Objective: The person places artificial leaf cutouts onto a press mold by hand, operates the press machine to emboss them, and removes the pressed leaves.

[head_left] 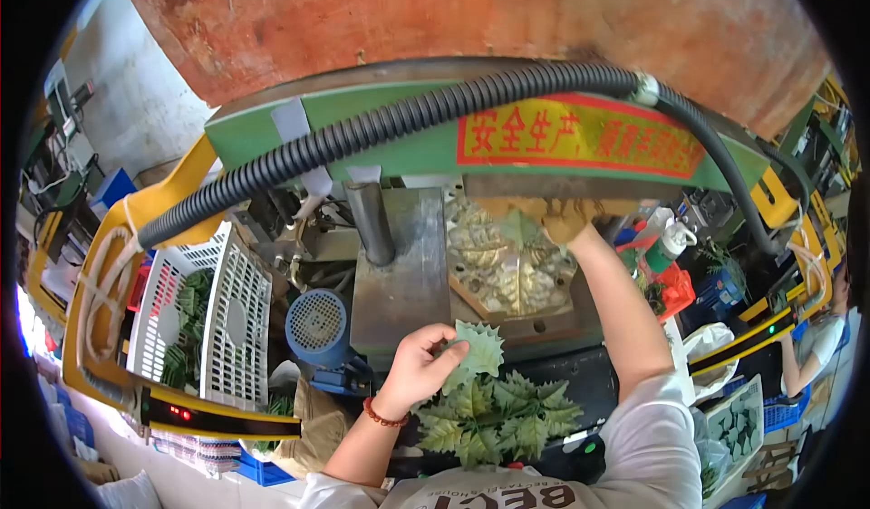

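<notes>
My left hand (pixel 421 366), with a beaded bracelet at the wrist, pinches a green serrated fabric leaf (pixel 480 349) between thumb and fingers. Below it, a pile of similar artificial leaves (pixel 498 418) lies in front of my body. My right hand (pixel 564 224) reaches under the press at the far side of a metal mold (pixel 521 296) with raised leaf shapes. A pale green leaf (pixel 518 228) lies on that mold, just left of my right hand. The right fingers are hard to make out in the shadow there.
A green press beam (pixel 362 137) with a black corrugated hose (pixel 408 121) spans above the mold. White crates (pixel 237 323) with leaves and a blue motor (pixel 317 326) stand left. Yellow-black sensor bars (pixel 217 418) flank both sides. A spray bottle (pixel 669 246) and another person (pixel 820 355) are at right.
</notes>
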